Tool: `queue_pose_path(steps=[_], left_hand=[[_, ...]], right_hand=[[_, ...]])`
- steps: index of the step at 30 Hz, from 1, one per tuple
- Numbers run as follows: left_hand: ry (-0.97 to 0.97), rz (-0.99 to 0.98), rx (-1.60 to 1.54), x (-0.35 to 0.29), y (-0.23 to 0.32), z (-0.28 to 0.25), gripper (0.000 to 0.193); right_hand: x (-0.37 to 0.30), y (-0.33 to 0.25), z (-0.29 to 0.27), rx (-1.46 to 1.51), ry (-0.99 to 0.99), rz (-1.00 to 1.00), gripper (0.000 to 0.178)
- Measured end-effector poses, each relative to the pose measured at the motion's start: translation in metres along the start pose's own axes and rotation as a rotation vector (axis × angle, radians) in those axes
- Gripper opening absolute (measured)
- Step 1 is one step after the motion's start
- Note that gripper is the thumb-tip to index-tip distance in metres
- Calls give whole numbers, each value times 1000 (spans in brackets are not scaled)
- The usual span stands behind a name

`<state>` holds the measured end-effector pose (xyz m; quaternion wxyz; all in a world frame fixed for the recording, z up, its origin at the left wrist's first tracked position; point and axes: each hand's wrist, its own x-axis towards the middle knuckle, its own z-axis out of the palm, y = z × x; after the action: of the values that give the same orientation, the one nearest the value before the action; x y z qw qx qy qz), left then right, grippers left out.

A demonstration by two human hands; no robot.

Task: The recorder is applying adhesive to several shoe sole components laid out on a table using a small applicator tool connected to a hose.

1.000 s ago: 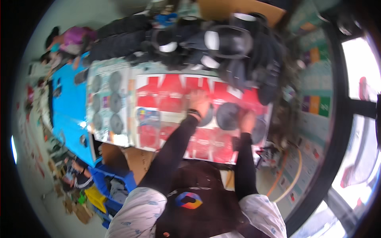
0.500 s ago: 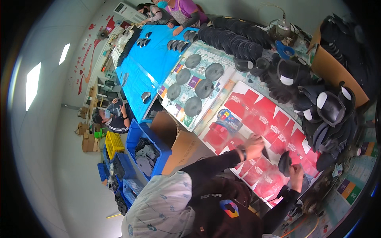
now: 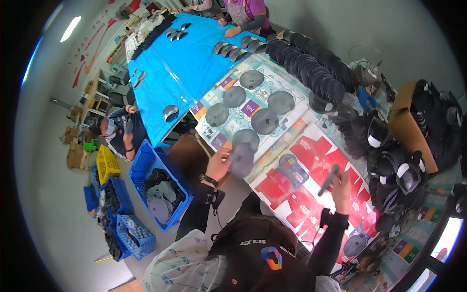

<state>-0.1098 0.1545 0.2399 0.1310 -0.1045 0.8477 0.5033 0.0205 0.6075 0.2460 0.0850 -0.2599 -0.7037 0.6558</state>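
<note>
My left hand (image 3: 219, 165) pinches the edge of a dark grey round pad (image 3: 241, 161), slightly blurred, at the near corner of a printed white board (image 3: 199, 127). Just beyond it lies another round pad (image 3: 246, 140), and several more rest on that board. Above the red-printed sheet (image 3: 311, 151), my right hand (image 3: 341, 191) is closed round a narrow dark grey piece (image 3: 329, 180); whether this is a tool or a curved pad seen edge-on, I cannot tell. A single round pad (image 3: 356, 245) lies near the red sheet's lower right corner.
Stacked black curved pieces (image 3: 311, 63) line the far right edge, with loose black cups (image 3: 404, 170) heaped nearer. A cardboard box (image 3: 406, 131) stands behind them. Left are a blue crate (image 3: 138, 170) of grey pieces and a seated person (image 3: 119, 129). Another person (image 3: 245, 17) works at the blue-covered table (image 3: 180, 73).
My left hand has swung left from the red sheet to the white board's near corner, now with a round pad. My right hand has risen and now holds a narrow dark piece. The view has shifted.
</note>
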Motion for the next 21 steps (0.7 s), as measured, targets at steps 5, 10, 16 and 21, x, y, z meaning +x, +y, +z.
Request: queue_pose_path(steps=[5,10,16,21], left_hand=[[167,164,150,90,-28,-58,32],[-5,45,-308,168,-2,-86,37],[-104,-22,-786,239,-10,-89,42],[106,-248,-455,277,-79,-33,39]], right_hand=[[98,-12,181,-247,-118,-112,21],[176,-38,333,38,-217,-7,15],[240,-49,410,440,-185,24,7],[282,23,450,51,61,178,17]])
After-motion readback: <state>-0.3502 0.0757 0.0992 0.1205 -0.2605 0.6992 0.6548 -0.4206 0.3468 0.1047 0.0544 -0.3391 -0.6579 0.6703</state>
